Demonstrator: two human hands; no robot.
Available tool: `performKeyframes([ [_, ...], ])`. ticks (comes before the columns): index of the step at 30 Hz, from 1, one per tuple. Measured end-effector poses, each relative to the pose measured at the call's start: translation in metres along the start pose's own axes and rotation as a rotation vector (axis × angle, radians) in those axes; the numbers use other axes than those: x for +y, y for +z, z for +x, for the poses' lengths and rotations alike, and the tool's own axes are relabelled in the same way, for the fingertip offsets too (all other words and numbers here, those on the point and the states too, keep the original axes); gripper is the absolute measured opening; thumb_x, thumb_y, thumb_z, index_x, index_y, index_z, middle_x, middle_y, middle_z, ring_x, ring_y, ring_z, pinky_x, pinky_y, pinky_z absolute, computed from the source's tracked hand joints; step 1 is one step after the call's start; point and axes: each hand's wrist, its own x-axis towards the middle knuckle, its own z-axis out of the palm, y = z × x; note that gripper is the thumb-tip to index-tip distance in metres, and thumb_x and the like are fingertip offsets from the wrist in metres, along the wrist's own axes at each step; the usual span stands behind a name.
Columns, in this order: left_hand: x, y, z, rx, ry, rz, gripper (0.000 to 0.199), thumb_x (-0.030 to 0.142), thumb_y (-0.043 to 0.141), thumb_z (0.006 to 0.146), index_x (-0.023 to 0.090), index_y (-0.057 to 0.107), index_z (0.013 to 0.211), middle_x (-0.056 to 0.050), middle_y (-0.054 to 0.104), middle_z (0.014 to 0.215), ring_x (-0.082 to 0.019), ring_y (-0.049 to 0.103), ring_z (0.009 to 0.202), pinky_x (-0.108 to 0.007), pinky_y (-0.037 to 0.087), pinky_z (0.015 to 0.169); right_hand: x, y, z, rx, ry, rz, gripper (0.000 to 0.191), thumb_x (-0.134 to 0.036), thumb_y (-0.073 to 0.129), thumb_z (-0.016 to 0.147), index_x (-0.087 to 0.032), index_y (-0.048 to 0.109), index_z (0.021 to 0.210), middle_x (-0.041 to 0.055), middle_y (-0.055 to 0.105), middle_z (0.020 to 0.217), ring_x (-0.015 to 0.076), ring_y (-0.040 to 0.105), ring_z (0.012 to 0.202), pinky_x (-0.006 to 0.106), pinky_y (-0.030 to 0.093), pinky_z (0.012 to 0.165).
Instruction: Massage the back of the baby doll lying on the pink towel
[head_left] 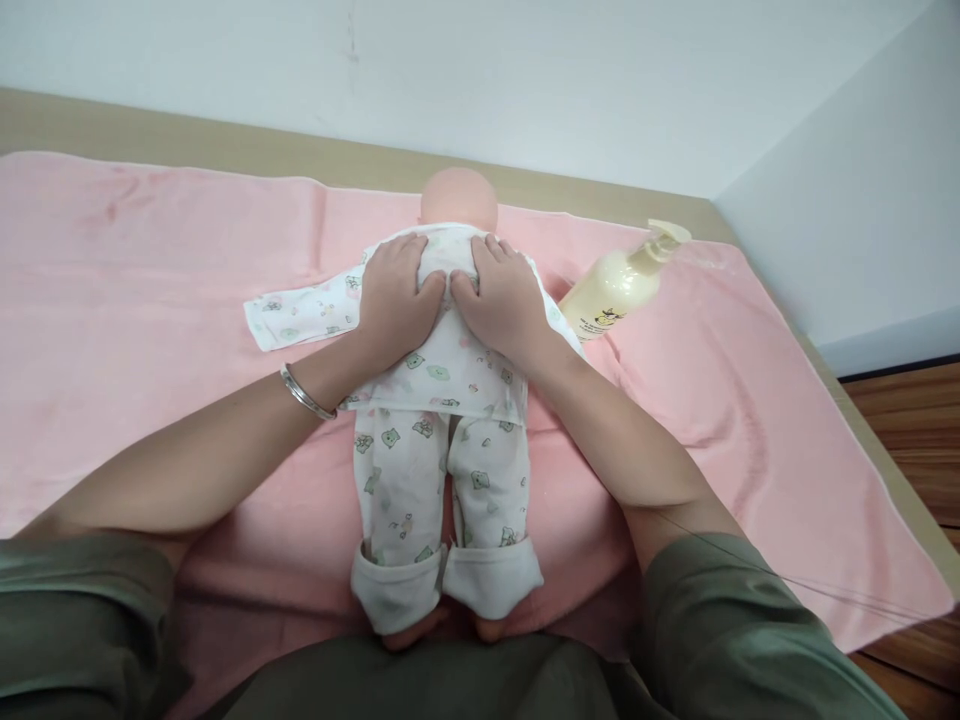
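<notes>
A baby doll point(459, 195) lies face down, its bald head away from me and its feet towards me. It wears a white printed top point(442, 375) and matching trousers point(405, 480) with turned-up cuffs. My left hand point(397, 295) rests flat on the left of the doll's upper back, fingers pointing to the head. Mirroring it, my right hand point(502, 295) lies flat on the right side, the two thumbs close together near the spine. Both hands are open and hold nothing. One sleeve point(304, 312) stretches out to the left; the doll's face is hidden.
A pink towel point(150, 260) covers most of the light wooden surface point(225, 140). On its right part a cream pump bottle point(615, 290) leans tilted beside the doll's shoulder. A pale wall point(525, 80) stands behind, and brown wood-grain flooring point(907, 430) shows past the right edge.
</notes>
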Motion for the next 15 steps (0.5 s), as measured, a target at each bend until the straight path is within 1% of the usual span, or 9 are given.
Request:
performKeyframes([
  [2,0.0009,-0.0008,0.0004,-0.005,-0.005,0.0,0.058,0.039,0.048,0.092,0.02,0.063,0.144,-0.014,0.064,0.153,-0.036,0.054,0.148,-0.054,0.037,0.135,-0.0002,0.0001,-0.0003,0.0,-0.006,-0.003,0.056,-0.03,0.042,0.107,-0.004,0.048,0.155,0.0207,0.051,0.164,0.0382,0.044,0.158,0.061,0.033,0.135],
  [4,0.0004,-0.0014,0.0008,-0.009,0.0,-0.004,0.057,0.039,0.049,0.093,0.019,0.063,0.144,-0.015,0.064,0.153,-0.036,0.055,0.147,-0.053,0.038,0.135,0.0001,-0.0003,-0.0002,0.002,-0.01,-0.009,0.054,-0.03,0.042,0.106,-0.004,0.05,0.153,0.0205,0.052,0.163,0.038,0.044,0.157,0.059,0.033,0.135],
  [10,-0.0024,-0.0012,-0.0016,0.008,0.035,-0.015,0.052,0.039,0.049,0.095,0.023,0.064,0.142,-0.013,0.065,0.152,-0.034,0.056,0.148,-0.053,0.039,0.134,0.0042,-0.0036,0.0016,-0.02,-0.046,-0.007,0.049,-0.032,0.044,0.106,-0.007,0.054,0.147,0.0191,0.056,0.156,0.0363,0.049,0.151,0.055,0.04,0.13],
  [13,0.0008,-0.0047,-0.005,0.009,0.056,-0.009,0.049,0.039,0.048,0.097,0.023,0.064,0.14,-0.013,0.066,0.152,-0.033,0.057,0.147,-0.052,0.039,0.134,0.0071,-0.004,0.0037,-0.017,-0.054,0.017,0.046,-0.033,0.047,0.105,-0.009,0.055,0.143,0.0191,0.057,0.155,0.036,0.052,0.148,0.055,0.043,0.127],
  [15,0.004,-0.0084,-0.0072,0.006,0.093,-0.005,0.046,0.038,0.047,0.097,0.023,0.066,0.137,-0.012,0.068,0.149,-0.032,0.06,0.145,-0.051,0.041,0.133,0.0081,-0.004,0.005,-0.008,-0.055,0.028,0.044,-0.034,0.047,0.104,-0.009,0.056,0.139,0.0198,0.058,0.154,0.0365,0.053,0.145,0.055,0.044,0.125],
])
